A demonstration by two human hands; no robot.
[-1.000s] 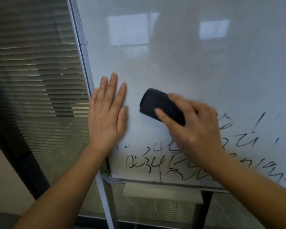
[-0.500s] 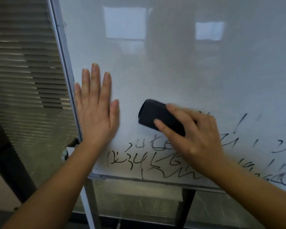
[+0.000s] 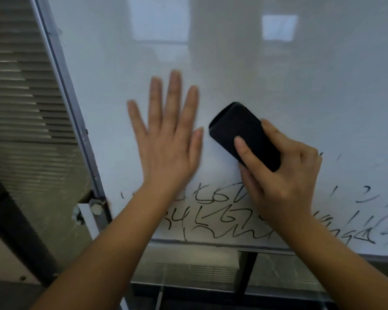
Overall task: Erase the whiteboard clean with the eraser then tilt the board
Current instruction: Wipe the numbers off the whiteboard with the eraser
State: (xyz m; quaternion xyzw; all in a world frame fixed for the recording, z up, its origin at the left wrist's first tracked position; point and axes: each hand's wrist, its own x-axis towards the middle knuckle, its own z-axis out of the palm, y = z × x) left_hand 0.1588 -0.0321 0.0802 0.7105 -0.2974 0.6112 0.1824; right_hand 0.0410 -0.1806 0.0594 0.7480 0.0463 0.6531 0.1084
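Erasing is the step in hand, judging from the head view, w/ the tilt not yet begun. Right hand (image 3: pixel 285 175) grips the eraser (image 3: pixel 244 135), thumb across its dark back and fingers curled round its lower right end; the eraser lies flat on the whiteboard (image 3: pixel 267 74), slanted, its free end pointing up-left, just above the handwriting (image 3: pixel 213 211). Left hand (image 3: pixel 168 139) lies flat on the board, fingers straight and spread, thumb tip just beside the eraser's free end, prob. steadying the panel. Upper board reads wiped apart from window glare; black scrawl fills the bottom band, running from near the left wrist out past the right forearm to the picture's edge. Next move, I'd judge: bring the eraser down onto that band and sweep sideways, both forearms now lying over part of it, so the left hand likely has to shift. Edges: the board's frame (image 3: pixel 76 121) runs slanted down the left side to a bracket w/ knob (image 3: pixel 96 208); the bottom rail (image 3: pixel 199 243) sits just under the lowest writing, so strokes there have little room before running off. Room up and right is wide; blinds (image 3: pixel 20 108) lie beyond the left frame. Only one view given.
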